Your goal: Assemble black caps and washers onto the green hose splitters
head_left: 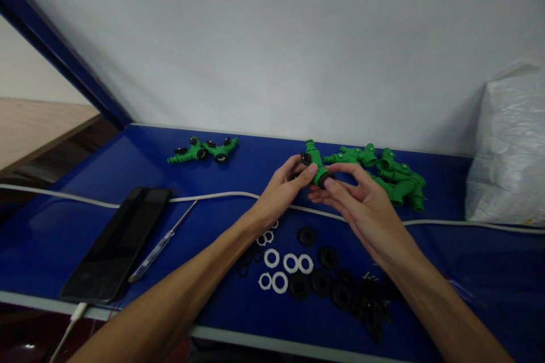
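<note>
1. You hold a green Y-shaped hose splitter point(315, 161) up in front of you, above a blue table point(221, 224), just beyond the middle of the view.
2. Your left hand point(284, 181) grips its body, thumb pressed on the near side. Your right hand point(361, 190) is closed around its lower end, thumb against the black collar point(324, 178).
3. At the right edge stands a translucent plastic bag point(506, 150), bulging and full-looking; you cannot make out what is in it.
4. Behind your right hand lies a loose heap of green splitter bodies point(398, 178).
5. Farther back on the left, two green splitters with black levers point(202, 150) lie touching or nearly so.
6. Below your hands, white rings point(298, 263) lie flat, with larger black rings point(342, 295) to their right and small dark pieces point(374, 315) heaped beside your right forearm.
7. To the left, a black smartphone point(121, 244) lies with a white plug point(79, 311) at its near end. A clear-handled screwdriver point(159, 247) lies just beside it.
8. A white cable point(221, 195) crosses the table from side to side, passing behind your forearms.
</note>
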Action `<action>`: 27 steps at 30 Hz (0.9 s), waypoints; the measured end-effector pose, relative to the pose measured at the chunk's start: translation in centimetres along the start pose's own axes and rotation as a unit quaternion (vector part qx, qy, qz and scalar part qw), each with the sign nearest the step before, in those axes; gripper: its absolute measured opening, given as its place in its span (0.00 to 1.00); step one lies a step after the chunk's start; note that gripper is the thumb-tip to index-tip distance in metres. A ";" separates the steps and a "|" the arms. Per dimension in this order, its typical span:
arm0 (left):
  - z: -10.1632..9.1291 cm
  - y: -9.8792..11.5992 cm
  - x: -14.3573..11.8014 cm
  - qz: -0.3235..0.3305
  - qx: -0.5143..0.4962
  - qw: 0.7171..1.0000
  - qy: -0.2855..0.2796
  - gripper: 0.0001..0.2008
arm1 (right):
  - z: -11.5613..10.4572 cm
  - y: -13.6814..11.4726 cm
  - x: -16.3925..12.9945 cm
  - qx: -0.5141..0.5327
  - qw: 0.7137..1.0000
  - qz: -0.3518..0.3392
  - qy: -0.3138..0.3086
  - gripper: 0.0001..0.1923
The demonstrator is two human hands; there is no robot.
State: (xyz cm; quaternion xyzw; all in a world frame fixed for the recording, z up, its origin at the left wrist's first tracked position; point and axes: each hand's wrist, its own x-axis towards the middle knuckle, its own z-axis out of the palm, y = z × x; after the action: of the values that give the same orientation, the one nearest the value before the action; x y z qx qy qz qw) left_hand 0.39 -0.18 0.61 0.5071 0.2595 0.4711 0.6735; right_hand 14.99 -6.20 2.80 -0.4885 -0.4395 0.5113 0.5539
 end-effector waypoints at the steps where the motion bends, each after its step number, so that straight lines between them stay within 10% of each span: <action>1: -0.1 -0.1 0.0 0.001 -0.012 1.000 -0.006 0.14 | 0.0 0.0 0.0 -0.003 1.000 -0.007 0.000 0.18; 15: -0.2 -0.2 -0.1 -0.045 -0.120 0.991 -0.045 0.14 | 0.1 -0.2 0.1 -0.062 0.997 -0.034 0.019 0.16; 27: 0.0 0.5 0.2 -0.108 -0.138 0.984 0.045 0.15 | 0.3 -0.5 -0.3 -0.064 0.996 -0.055 0.020 0.16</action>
State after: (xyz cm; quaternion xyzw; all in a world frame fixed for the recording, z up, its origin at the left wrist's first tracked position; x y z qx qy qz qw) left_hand 0.30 0.05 1.06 0.3570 0.2752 0.4492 0.7714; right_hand 14.78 -6.42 3.38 -0.5082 -0.4863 0.4412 0.5573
